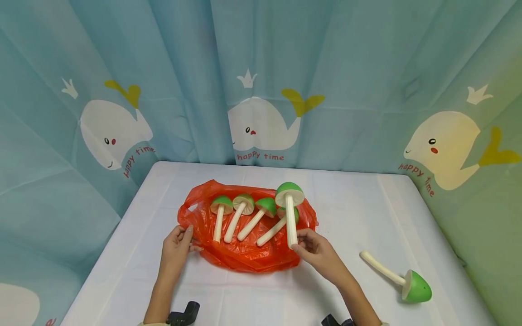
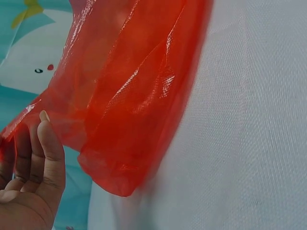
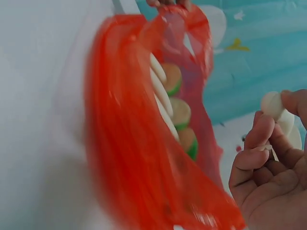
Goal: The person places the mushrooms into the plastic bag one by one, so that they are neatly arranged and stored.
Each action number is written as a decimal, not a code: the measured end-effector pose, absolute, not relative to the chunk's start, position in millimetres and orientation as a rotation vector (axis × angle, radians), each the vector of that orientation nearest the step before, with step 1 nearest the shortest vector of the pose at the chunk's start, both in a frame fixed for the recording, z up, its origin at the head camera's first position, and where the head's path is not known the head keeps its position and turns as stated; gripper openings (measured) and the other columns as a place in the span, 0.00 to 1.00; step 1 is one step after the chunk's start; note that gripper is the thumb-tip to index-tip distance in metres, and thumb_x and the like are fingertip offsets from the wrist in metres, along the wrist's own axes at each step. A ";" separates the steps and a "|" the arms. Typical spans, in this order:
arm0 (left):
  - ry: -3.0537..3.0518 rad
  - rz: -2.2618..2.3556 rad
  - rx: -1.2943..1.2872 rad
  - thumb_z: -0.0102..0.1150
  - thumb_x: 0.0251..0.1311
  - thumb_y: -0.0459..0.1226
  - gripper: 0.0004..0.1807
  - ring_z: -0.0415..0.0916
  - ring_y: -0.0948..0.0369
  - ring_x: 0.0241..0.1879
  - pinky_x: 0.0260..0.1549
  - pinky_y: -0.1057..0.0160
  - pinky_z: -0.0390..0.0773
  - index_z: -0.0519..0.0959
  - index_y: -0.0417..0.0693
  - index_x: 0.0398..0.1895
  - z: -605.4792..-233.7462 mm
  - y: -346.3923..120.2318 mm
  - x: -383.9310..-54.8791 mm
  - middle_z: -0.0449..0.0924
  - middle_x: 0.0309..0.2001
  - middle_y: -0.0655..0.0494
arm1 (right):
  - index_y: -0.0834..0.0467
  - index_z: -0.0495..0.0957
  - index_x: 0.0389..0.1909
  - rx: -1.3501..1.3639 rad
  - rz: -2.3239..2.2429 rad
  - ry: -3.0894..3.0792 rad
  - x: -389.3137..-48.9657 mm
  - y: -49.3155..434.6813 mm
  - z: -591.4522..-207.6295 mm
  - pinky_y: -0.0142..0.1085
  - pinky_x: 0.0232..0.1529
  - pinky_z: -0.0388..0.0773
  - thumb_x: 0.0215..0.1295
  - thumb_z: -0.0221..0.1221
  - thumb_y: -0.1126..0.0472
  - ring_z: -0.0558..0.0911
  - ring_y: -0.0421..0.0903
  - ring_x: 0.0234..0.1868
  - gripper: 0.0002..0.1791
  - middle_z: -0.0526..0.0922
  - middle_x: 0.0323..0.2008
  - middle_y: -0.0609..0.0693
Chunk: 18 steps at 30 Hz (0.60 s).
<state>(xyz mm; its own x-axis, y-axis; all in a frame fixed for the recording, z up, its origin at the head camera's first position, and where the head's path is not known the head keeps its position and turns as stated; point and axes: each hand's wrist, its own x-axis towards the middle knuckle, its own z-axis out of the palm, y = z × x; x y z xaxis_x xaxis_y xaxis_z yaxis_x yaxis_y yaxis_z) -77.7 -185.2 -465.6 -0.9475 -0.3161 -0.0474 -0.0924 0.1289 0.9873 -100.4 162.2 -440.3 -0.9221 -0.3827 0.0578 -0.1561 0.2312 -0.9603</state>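
A red plastic bag [image 1: 244,260] lies spread on the table with several green-capped toy mushrooms [image 1: 253,225] in it, stems toward me. My left hand [image 1: 176,246] pinches the bag's left edge; the left wrist view shows its fingers [image 2: 50,158] against the raised film. With my right hand [image 1: 318,253] I hold another green-capped mushroom [image 1: 291,217] by the lower end of its white stem, cap up, over the bag's right part. In the right wrist view the stem end [image 3: 272,104] sits between thumb and fingers. One more mushroom [image 1: 417,286] lies on the table at the right.
The white-covered table [image 1: 350,203] runs back to a blue curtain [image 1: 355,81] printed with whales, which also hangs at the left and right sides. Black wrist mounts [image 1: 185,314] show at the bottom edge.
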 end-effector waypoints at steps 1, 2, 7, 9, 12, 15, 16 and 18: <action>-2.223 -1.924 0.407 0.50 0.68 0.45 0.19 0.79 0.50 0.27 0.31 0.61 0.82 0.71 0.35 0.46 -465.2 -185.2 -77.3 0.78 0.33 0.43 | 0.64 0.74 0.44 -0.527 -1.751 2.300 -101.4 157.6 -441.7 0.31 0.30 0.75 0.62 0.62 0.61 0.75 0.46 0.31 0.13 0.75 0.31 0.53; -2.223 -1.917 0.397 0.50 0.68 0.46 0.20 0.78 0.50 0.26 0.30 0.62 0.82 0.71 0.34 0.46 -466.1 -185.4 -77.0 0.78 0.32 0.43 | 0.63 0.74 0.44 -0.545 -1.741 2.285 -102.0 152.8 -442.5 0.31 0.30 0.75 0.63 0.61 0.61 0.75 0.45 0.31 0.13 0.75 0.31 0.53; -2.204 -1.889 0.300 0.49 0.69 0.46 0.20 0.78 0.53 0.23 0.27 0.64 0.82 0.71 0.34 0.44 -473.4 -189.5 -76.7 0.78 0.31 0.43 | 0.65 0.73 0.46 -0.549 -1.710 2.186 -109.4 128.0 -449.2 0.30 0.30 0.74 0.63 0.61 0.63 0.75 0.44 0.31 0.14 0.76 0.35 0.52; -2.189 -1.891 0.255 0.49 0.68 0.46 0.19 0.78 0.55 0.22 0.26 0.65 0.81 0.71 0.36 0.44 -480.6 -193.2 -78.1 0.79 0.31 0.45 | 0.65 0.73 0.47 -0.545 -1.686 2.179 -113.7 119.5 -452.6 0.29 0.30 0.73 0.62 0.61 0.64 0.74 0.45 0.31 0.15 0.76 0.35 0.51; -2.168 -1.899 0.220 0.50 0.68 0.47 0.19 0.78 0.56 0.22 0.25 0.66 0.81 0.71 0.37 0.43 -484.8 -195.9 -78.2 0.79 0.31 0.46 | 0.65 0.73 0.46 -0.586 -1.641 2.204 -120.2 108.8 -457.9 0.28 0.29 0.72 0.62 0.62 0.62 0.73 0.44 0.31 0.15 0.75 0.32 0.50; -2.179 -1.877 0.282 0.50 0.68 0.47 0.20 0.78 0.54 0.22 0.26 0.66 0.81 0.71 0.35 0.43 -473.8 -191.1 -74.7 0.78 0.30 0.44 | 0.65 0.73 0.44 -0.649 -1.601 2.213 -125.1 99.7 -461.9 0.28 0.30 0.72 0.62 0.62 0.61 0.73 0.43 0.30 0.14 0.74 0.30 0.49; -2.181 -1.876 0.296 0.50 0.68 0.46 0.20 0.78 0.54 0.22 0.26 0.67 0.81 0.71 0.35 0.43 -472.2 -190.6 -74.3 0.78 0.30 0.44 | 0.64 0.74 0.44 -0.672 -1.590 2.214 -126.4 97.0 -463.6 0.28 0.30 0.72 0.62 0.62 0.60 0.73 0.43 0.31 0.14 0.75 0.30 0.48; -2.197 -1.872 0.348 0.50 0.68 0.45 0.19 0.77 0.53 0.22 0.26 0.67 0.81 0.71 0.34 0.42 -466.8 -188.7 -73.2 0.78 0.30 0.44 | 0.63 0.74 0.43 -0.713 -1.564 2.216 -128.2 92.2 -467.3 0.29 0.31 0.73 0.62 0.62 0.59 0.73 0.42 0.31 0.14 0.76 0.31 0.47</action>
<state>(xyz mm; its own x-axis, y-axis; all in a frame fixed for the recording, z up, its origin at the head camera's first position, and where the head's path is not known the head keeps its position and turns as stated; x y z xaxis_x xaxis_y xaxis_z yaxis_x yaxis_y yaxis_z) -73.2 -188.7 -466.8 -0.9442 -0.3284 0.0237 -0.0288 0.1539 0.9877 -128.2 92.2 -467.3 -0.8181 -0.5749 0.0142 -0.2060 0.2698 -0.9406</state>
